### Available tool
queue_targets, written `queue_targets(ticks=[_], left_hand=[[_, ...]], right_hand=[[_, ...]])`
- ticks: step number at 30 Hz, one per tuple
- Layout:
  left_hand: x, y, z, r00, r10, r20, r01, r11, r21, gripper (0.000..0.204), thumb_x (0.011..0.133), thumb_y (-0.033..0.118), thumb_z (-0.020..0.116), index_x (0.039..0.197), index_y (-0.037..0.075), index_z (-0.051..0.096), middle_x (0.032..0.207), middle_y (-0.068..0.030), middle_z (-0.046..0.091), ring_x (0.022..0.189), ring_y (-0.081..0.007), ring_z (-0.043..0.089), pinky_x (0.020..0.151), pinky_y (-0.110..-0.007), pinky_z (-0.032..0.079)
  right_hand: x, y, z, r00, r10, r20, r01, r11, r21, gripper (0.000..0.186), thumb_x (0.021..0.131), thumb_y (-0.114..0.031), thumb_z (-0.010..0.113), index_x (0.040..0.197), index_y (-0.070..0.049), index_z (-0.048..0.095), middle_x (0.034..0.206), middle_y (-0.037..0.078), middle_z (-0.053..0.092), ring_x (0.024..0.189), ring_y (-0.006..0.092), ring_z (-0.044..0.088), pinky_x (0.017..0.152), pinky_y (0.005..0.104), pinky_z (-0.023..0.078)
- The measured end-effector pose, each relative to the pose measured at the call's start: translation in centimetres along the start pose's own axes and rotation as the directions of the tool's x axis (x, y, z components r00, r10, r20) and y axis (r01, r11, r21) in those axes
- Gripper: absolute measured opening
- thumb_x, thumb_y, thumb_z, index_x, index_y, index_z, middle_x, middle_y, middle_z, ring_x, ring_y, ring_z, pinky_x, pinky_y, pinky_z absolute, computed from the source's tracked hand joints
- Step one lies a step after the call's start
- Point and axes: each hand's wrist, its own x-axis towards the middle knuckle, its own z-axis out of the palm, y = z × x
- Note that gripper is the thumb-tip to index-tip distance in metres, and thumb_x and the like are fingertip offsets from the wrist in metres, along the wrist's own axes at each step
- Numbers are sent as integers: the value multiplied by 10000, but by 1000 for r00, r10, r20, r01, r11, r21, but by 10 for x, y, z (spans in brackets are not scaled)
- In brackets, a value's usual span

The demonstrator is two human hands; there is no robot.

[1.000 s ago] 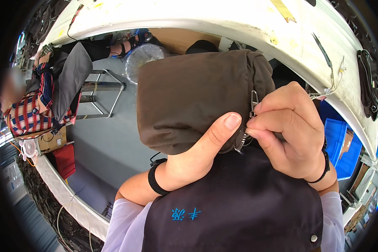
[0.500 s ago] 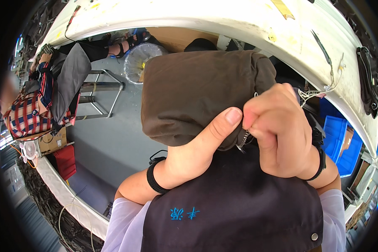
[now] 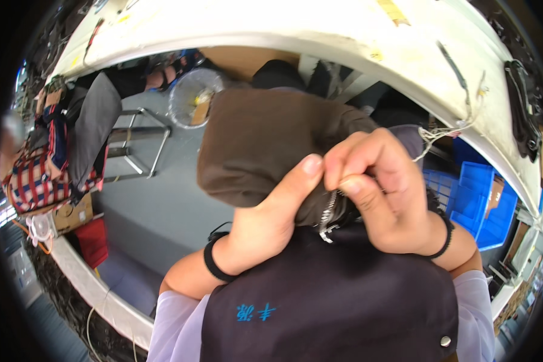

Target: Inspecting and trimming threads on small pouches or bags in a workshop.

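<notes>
I hold a brown fabric pouch (image 3: 256, 136) up in front of my dark apron (image 3: 332, 308). My left hand (image 3: 268, 220) grips its lower right part, thumb on top and the other fingers hidden behind it. My right hand (image 3: 383, 193) is closed in a pinch at the zipper (image 3: 327, 211) on the pouch's right side, close beside my left thumb. The zipper's metal end hangs below my fingers; whether they hold the pull or the tape is hidden.
A white table (image 3: 283, 18) curves across the top, with tools and cords (image 3: 440, 133) at its right. At left sit a co-worker in plaid (image 3: 42, 181) and a metal-legged stool (image 3: 151, 145). A lined bin (image 3: 187, 87), blue crates (image 3: 482, 211) and a red container (image 3: 93, 241) stand lower down.
The pouch and both hands have moved slightly left, and the pouch's top sits lower. My right fingers have come down closer to my left thumb, and more of the zipper end shows.
</notes>
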Motion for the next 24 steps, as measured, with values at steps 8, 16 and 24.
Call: queue_targets(ticks=[8, 16, 24], left_hand=[[-3, 7, -2, 1000, 12, -2, -12, 1000, -8, 275, 954, 116, 552, 1194, -16, 518, 1072, -57, 615, 940, -146, 601, 839, -293, 500], [-5, 12, 5, 990, 139, 2, -138, 983, 124, 276, 905, 100, 642, 1147, -5, 562, 1082, -29, 600, 957, -115, 562, 863, -271, 469], [-6, 14, 2, 991, 124, 57, -130, 986, 105, 336, 903, 163, 660, 1171, -5, 548, 1086, -46, 602, 964, -136, 567, 872, -287, 471]], right_hand=[[18, -6, -52, 922, -366, 124, 366, 726, -583, 228, 927, -220, 594, 966, 5, 586, 1002, 158, 644, 885, 230, 614, 763, 353, 476], [16, 51, -271, 934, -307, -184, -253, -201, -946, 289, 894, -149, 552, 1123, 27, 565, 1022, 232, 615, 998, 384, 575, 884, 436, 445], [20, 11, -169, 924, -12, -382, -319, 526, -788, 230, 880, -95, 435, 1063, 11, 527, 773, 58, 534, 677, 133, 480, 630, 286, 398]])
